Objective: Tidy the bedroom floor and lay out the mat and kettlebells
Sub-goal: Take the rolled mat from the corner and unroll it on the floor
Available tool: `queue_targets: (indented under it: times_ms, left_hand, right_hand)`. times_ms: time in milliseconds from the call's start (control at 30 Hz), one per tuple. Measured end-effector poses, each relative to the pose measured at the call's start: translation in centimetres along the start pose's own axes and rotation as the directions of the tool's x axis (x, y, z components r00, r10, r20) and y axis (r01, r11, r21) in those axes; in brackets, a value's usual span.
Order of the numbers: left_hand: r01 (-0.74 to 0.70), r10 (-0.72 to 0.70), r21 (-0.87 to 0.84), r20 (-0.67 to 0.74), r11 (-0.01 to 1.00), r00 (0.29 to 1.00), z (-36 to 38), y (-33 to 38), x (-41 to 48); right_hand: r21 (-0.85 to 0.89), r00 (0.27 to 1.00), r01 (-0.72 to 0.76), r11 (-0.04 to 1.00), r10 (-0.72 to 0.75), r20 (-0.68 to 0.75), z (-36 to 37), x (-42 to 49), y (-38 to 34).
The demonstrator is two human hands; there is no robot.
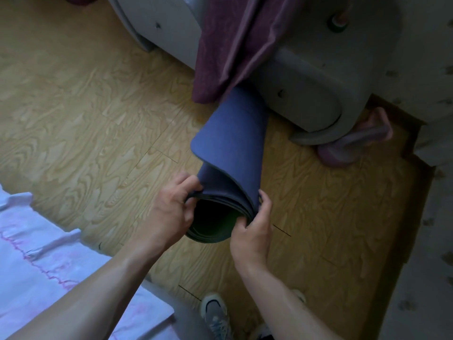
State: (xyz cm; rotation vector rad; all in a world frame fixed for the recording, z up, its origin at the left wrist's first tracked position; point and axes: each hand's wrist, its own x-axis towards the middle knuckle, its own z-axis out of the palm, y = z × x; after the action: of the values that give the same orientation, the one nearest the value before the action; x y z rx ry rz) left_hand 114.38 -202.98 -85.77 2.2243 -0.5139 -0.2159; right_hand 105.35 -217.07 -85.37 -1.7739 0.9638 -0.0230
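Note:
A rolled blue mat stands tilted over the wooden floor, its far end leaning by a grey cabinet under a maroon cloth. Its near open end faces me and shows a dark hollow core. My left hand pinches the left rim of that end. My right hand grips the layered right rim. No kettlebells are in view.
A bed with a pale blue and pink cover fills the lower left. A pink object lies beside the cabinet base. A wall with patterned paper runs down the right. My shoe stands at the bottom.

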Motion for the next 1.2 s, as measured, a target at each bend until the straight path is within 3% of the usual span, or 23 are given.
queue_targets:
  times_ms: [133,267,367,533,600,667,767,1200]
  left_hand:
    - [-0.003,0.002,0.013,0.142,1.000,0.990,2.2,-2.3,-1.5]
    - [0.062,-0.065,0.035,0.067,0.997,0.996,2.4,-6.2,-2.9]
    - [0.113,-0.117,0.129,0.024,0.985,0.993,2.8,-9.0,-4.5]
    - [0.001,-0.116,0.375,0.283,0.927,0.952,5.6,-12.6,-7.6]
    - [0.052,-0.174,0.302,0.394,0.952,0.902,7.4,-13.2,-9.0]
    - [0.262,-0.274,0.092,0.453,0.961,0.848,9.0,-12.7,-9.7]
    - [0.395,-0.339,-0.067,0.396,0.916,0.853,11.0,-11.8,-9.9]
    - [0.578,-0.561,0.005,0.244,0.816,0.791,10.7,-9.3,-7.3]
  right_hand:
    - [-0.004,0.989,-0.128,0.992,0.128,0.080,1.6,-1.0,5.3]
    - [0.070,0.941,-0.211,0.975,0.183,0.286,4.1,-0.8,8.0]
    - [0.025,0.886,-0.231,0.973,0.200,0.418,5.2,-0.1,8.7]
    - [0.007,0.810,-0.278,0.960,0.231,0.539,5.5,2.1,10.5]
    - [0.103,0.808,-0.377,0.920,0.273,0.522,6.3,3.2,10.8]
    - [0.147,0.827,-0.425,0.893,0.317,0.465,7.1,4.3,10.8]
    - [0.096,0.867,-0.355,0.930,0.289,0.407,7.7,5.0,10.9]
    - [-0.090,0.901,-0.117,0.989,0.144,0.409,6.0,5.9,6.1]
